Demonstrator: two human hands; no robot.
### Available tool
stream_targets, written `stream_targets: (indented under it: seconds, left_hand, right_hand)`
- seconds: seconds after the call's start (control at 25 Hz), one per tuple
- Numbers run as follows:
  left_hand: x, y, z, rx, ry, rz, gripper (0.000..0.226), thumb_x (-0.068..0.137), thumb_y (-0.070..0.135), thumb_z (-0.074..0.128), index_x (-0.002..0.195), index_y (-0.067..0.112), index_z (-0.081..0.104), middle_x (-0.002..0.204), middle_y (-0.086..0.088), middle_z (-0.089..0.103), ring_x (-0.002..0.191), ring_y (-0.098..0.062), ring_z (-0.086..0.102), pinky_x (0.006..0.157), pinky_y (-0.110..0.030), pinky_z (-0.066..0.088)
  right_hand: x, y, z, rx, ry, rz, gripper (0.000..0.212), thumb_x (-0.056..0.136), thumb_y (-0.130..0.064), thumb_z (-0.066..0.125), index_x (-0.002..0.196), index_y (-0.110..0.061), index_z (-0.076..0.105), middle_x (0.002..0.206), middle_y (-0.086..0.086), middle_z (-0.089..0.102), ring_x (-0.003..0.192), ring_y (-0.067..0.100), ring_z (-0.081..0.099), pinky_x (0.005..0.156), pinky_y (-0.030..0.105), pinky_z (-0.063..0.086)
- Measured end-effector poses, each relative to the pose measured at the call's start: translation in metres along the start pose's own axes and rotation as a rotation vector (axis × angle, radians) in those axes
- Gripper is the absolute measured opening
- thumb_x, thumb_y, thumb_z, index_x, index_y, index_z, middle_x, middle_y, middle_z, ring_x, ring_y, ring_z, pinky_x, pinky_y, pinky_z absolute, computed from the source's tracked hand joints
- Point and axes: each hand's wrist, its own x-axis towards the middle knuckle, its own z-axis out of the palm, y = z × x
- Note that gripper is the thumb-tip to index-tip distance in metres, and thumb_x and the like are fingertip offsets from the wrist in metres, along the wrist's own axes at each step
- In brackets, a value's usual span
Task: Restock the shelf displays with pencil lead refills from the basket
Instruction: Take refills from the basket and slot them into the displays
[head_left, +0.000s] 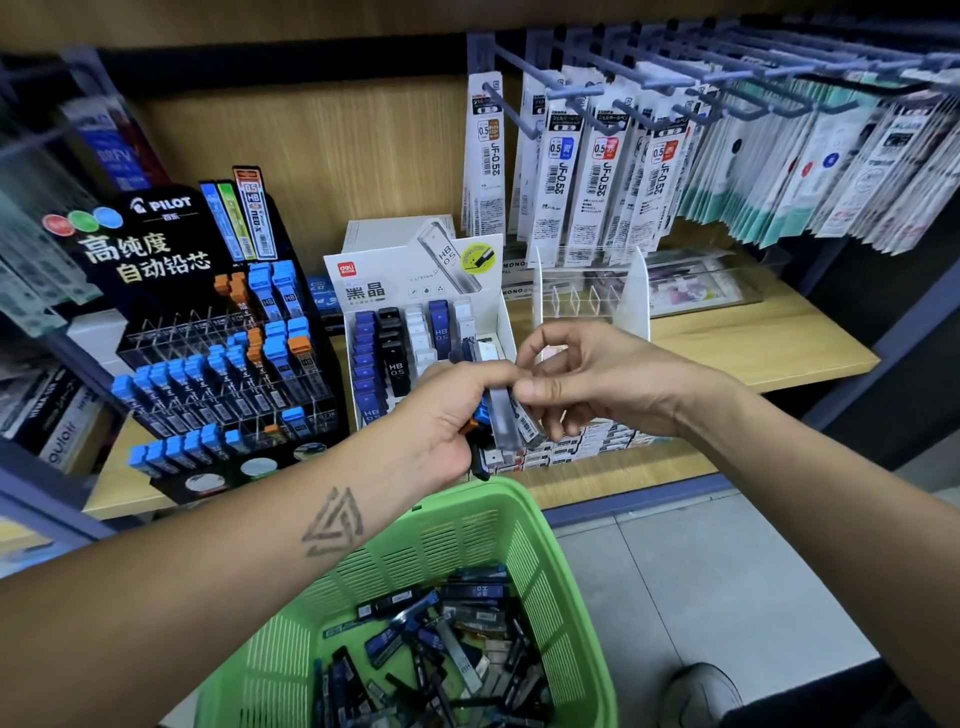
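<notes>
Above the slatted green basket (519, 525), both hands pinch slim translucent refill cases (506, 418).

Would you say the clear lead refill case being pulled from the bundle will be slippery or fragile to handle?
Probably somewhat slippery: the clear refill case looks like smooth, glossy plastic. It seems rigid, staying straight in the right hand's fingertip pinch, and likely light given how slim it is. The left hand holds several together, so they may slide against one another.

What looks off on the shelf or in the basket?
Refills lie jumbled in the green basket, not sorted. The clear rack beside the white display box looks empty. The black display has gaps in its upper rows.
</notes>
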Motion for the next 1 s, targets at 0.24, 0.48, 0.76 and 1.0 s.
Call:
stream_targets:
  seconds: [0.24,0.48,0.76,1.0]
  left_hand:
    - [-0.01,0.013,-0.005,-0.055,-0.02,-0.02,0.031,0.08,0.005,0.074,0.108,-0.005,0.066,0.073,-0.017,0.068,0.052,-0.025,0.066,0.046,-0.03,0.053]
    - [-0.01,0.029,-0.017,-0.072,-0.016,0.059,0.031,0.079,0.0,0.073,0.108,-0.007,0.069,0.088,-0.022,0.07,0.066,-0.032,0.067,0.063,-0.043,0.06]
    - [-0.012,0.039,-0.033,-0.116,-0.038,0.113,0.043,0.075,0.013,0.081,0.115,-0.001,0.07,0.115,-0.027,0.068,0.095,-0.041,0.068,0.093,-0.061,0.052]
    - [-0.012,0.038,-0.038,-0.122,-0.021,0.093,0.019,0.081,0.009,0.076,0.099,0.003,0.073,0.084,-0.015,0.069,0.064,-0.025,0.063,0.061,-0.034,0.058]
  right_hand:
    - [0.003,-0.015,0.004,0.004,0.038,-0.014,0.046,0.078,0.013,0.074,0.119,0.002,0.055,0.075,0.019,0.066,0.057,0.026,0.064,0.05,0.029,0.049]
    - [0.014,-0.025,0.02,0.09,0.012,-0.049,0.05,0.077,0.007,0.074,0.124,-0.003,0.061,0.081,0.012,0.066,0.062,0.019,0.063,0.054,0.027,0.051]
    - [0.025,-0.03,0.024,0.171,0.073,-0.134,0.049,0.073,0.008,0.076,0.119,-0.002,0.063,0.078,0.014,0.066,0.068,0.024,0.063,0.063,0.03,0.056]
    - [0.032,-0.031,0.026,0.274,0.204,-0.163,0.021,0.084,0.003,0.07,0.102,-0.006,0.065,0.072,0.013,0.067,0.054,0.02,0.062,0.053,0.026,0.054]
